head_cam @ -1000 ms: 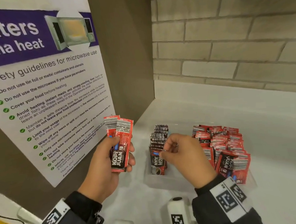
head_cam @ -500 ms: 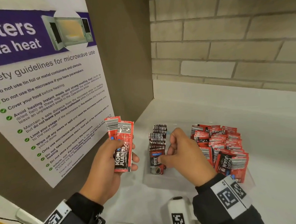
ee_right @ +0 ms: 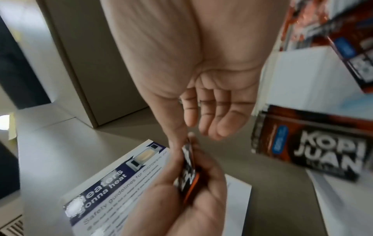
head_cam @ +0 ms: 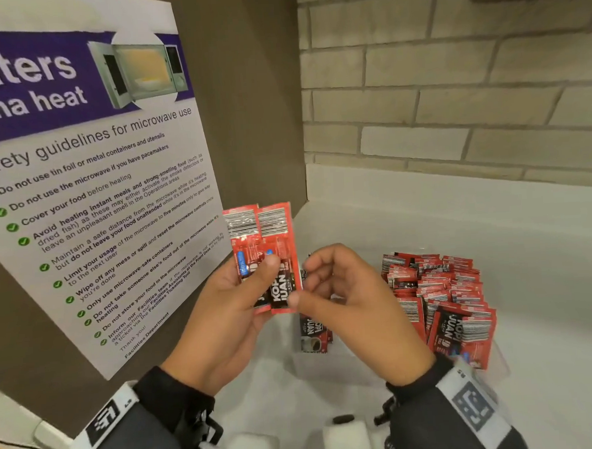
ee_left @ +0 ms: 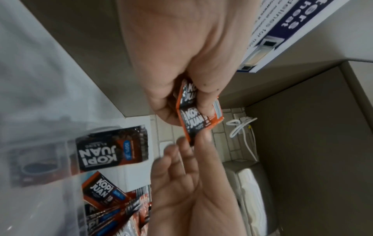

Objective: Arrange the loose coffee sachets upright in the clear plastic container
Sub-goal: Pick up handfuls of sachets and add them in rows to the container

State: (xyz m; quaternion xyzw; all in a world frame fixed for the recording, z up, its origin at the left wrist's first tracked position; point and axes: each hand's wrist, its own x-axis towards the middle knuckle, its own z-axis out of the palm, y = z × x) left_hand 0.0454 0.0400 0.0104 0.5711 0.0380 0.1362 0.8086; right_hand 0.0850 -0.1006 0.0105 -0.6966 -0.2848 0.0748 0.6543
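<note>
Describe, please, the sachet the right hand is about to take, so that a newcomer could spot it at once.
Start at the microwave safety poster on the left panel. Just in front of its lower right corner, the left hand holds two red sachets upright, barcodes on top. The right-hand sachet of that pair is the one, with the right hand pinching its lower edge; the container's sachets are untouched.

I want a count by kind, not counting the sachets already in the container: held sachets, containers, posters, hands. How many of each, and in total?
Held coffee sachets: 2
Clear plastic container: 1
Microwave safety poster: 1
Hands: 2, the left hand and the right hand
Total: 6
</note>
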